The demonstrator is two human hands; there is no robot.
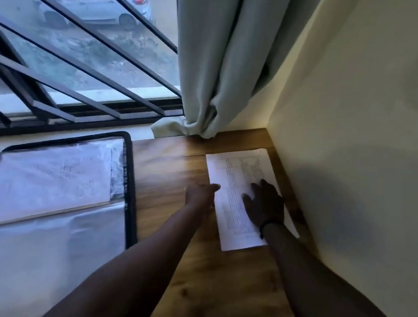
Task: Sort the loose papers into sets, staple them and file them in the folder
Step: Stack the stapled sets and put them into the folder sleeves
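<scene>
right hand (264, 204) presses flat, fingers spread, on the printed sheet (233, 211); left hand (202, 194) touches its left edge, grip unclear; open folder (54, 194) lies well left.

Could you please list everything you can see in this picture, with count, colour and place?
printed paper: one visible sheet or set, white with a dark table of text, on the desk near the right wall
folder: one, black-edged with clear sleeves, lying open on the left, papers inside
desk: one, brown wood, under everything
curtain: one, pale grey-green, hanging to the desk's far edge
window bars: several, black, upper left
car: one, white, outside
wall: cream, right
left hand: at the paper's left edge
right hand: flat on the paper, dark wristband
</scene>
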